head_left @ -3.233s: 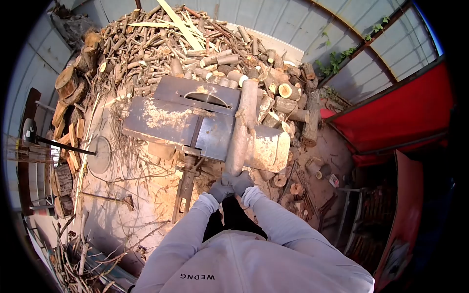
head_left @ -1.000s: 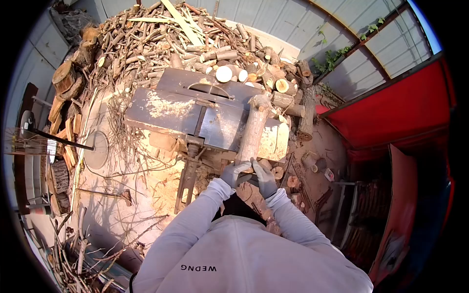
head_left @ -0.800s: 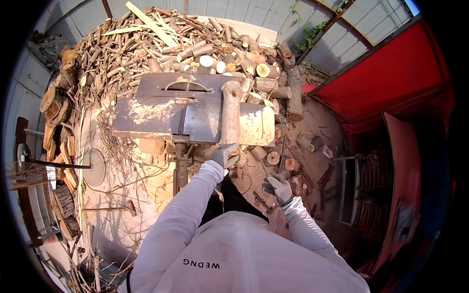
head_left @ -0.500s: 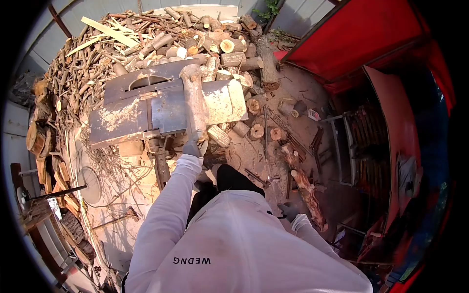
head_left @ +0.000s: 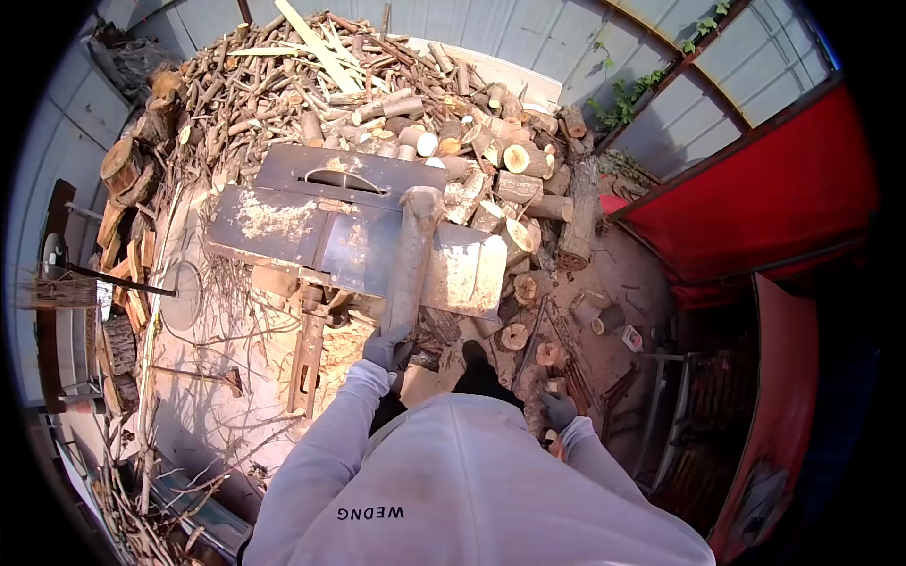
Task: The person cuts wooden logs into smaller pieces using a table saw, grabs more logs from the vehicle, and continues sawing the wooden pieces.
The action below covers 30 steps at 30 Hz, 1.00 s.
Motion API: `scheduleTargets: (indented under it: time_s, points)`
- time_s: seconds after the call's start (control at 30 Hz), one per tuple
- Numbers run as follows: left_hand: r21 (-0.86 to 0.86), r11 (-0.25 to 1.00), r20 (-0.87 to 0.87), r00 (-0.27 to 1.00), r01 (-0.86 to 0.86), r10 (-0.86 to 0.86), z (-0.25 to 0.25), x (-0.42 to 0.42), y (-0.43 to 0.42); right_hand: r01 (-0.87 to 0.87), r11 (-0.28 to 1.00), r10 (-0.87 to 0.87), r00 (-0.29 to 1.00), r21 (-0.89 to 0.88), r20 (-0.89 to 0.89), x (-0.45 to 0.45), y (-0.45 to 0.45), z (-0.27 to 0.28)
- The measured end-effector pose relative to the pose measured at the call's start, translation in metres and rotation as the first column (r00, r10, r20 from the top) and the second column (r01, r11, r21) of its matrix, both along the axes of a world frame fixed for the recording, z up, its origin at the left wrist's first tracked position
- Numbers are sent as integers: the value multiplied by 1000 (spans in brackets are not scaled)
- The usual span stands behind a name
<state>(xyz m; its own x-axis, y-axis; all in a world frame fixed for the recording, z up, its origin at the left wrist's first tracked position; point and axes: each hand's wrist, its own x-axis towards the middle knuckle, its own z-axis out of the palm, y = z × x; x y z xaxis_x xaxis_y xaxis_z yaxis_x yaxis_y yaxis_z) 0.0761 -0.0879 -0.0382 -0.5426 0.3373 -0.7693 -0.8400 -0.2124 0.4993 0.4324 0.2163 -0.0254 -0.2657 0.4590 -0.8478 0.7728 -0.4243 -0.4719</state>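
A long log lies across the right part of the metal saw table, its near end past the front edge. My gloved left hand is closed around that near end. The curved top of a round saw blade shows in a slot at the back of the table, left of the log's far end. My gloved right hand hangs low on the right, off the log, its fingers loosely apart with nothing visible in them.
A big heap of cut branches and thicker log pieces lies behind the table. Short logs are on the floor at right. An axe lies at left. Red sheeting and a metal rack stand at far right.
My right hand has let go of the log and moved down to the right. My left hand has stayed on its near end, which has shifted left and towards me. One foot now shows forward.
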Motion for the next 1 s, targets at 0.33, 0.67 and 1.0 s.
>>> scheduleTargets:
  time_s: [0.33,0.67,1.0]
  points:
    - [16,999,-283,959,31,-25,-1,51,49,-510,810,585,658,290,-475,-335,172,31]
    - [20,989,-229,963,149,-141,113,42,57,-456,883,282,705,-111,-651,-442,102,107]
    - [28,929,-213,910,370,-356,120,11,8,-497,-767,587,-290,406,756,-465,196,223]
